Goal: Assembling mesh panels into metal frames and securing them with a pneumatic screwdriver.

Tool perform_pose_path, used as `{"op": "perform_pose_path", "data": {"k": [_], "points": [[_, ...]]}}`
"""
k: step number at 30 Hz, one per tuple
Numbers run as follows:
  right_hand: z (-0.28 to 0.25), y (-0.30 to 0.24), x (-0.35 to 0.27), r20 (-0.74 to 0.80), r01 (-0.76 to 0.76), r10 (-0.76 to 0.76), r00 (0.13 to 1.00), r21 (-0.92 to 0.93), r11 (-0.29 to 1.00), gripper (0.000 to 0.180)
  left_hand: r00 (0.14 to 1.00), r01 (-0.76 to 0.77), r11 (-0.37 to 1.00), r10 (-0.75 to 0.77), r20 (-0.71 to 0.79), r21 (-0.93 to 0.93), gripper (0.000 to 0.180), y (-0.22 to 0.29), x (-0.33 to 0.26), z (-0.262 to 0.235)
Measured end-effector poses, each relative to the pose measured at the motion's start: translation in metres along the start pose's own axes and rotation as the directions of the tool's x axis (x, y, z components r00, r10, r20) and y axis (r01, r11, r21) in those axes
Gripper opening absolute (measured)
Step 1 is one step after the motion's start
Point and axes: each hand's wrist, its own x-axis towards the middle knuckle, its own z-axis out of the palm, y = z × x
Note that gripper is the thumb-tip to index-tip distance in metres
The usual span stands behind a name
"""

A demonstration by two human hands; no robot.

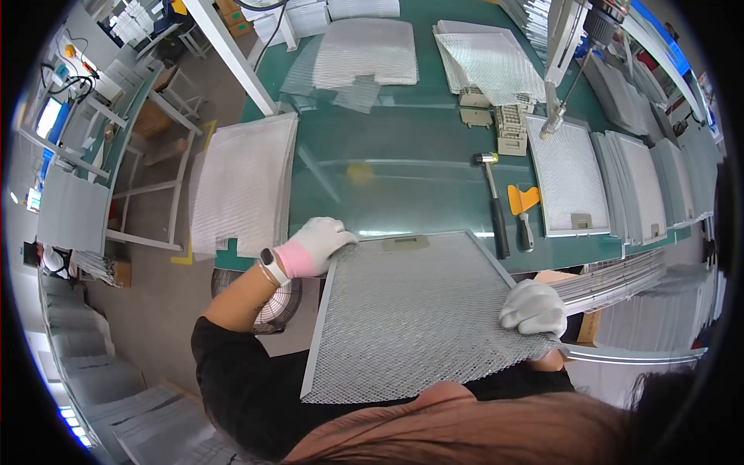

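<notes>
A silver metal-mesh filter panel (415, 314) hangs over the near edge of the bench, held in both hands. Thin metal framing runs along its left, far and right sides, while bare mesh shows along the near side. A beige latch plate (406, 243) sits in the middle of the far rail. My left hand (319, 242), in a white glove with a pink cuff, is closed over the far left corner. White-gloved as well, my right hand (534, 308) is curled round the right side of the panel; its fingertips are partly hidden.
A mallet (494, 205) and an orange scraper (525, 213) lie on the green bench (387, 170), near beige plastic parts (509, 128). A framed filter (570, 182) lies rightward under a hanging driver (554, 120). Mesh stacks (246, 178) stand left, others (368, 50) at the back.
</notes>
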Motion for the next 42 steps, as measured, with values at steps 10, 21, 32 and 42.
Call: {"op": "perform_pose_path", "data": {"k": [10,21,32,42], "points": [[-0.005,0.002,0.007,0.097,0.060,-0.067,0.993,0.069,0.996,0.042,0.924,-0.239,0.878,0.337,0.180,-0.415,0.060,0.004,0.066,0.012],[0.002,0.008,0.012,0.007,0.066,-0.067,0.998,0.083,0.994,0.041,0.960,-0.074,0.916,0.172,0.219,-0.394,0.049,0.037,0.124,-0.004],[-0.009,0.052,0.102,-0.216,-0.182,0.162,0.963,-0.078,0.980,0.011,0.470,-0.686,0.690,0.178,-0.865,-0.230,0.039,0.066,-0.026,-0.080],[-0.009,0.054,0.089,-0.143,0.012,-0.010,0.990,0.015,1.000,0.025,0.309,-0.724,0.668,0.095,-0.946,-0.169,0.041,0.075,0.003,-0.076]]}}
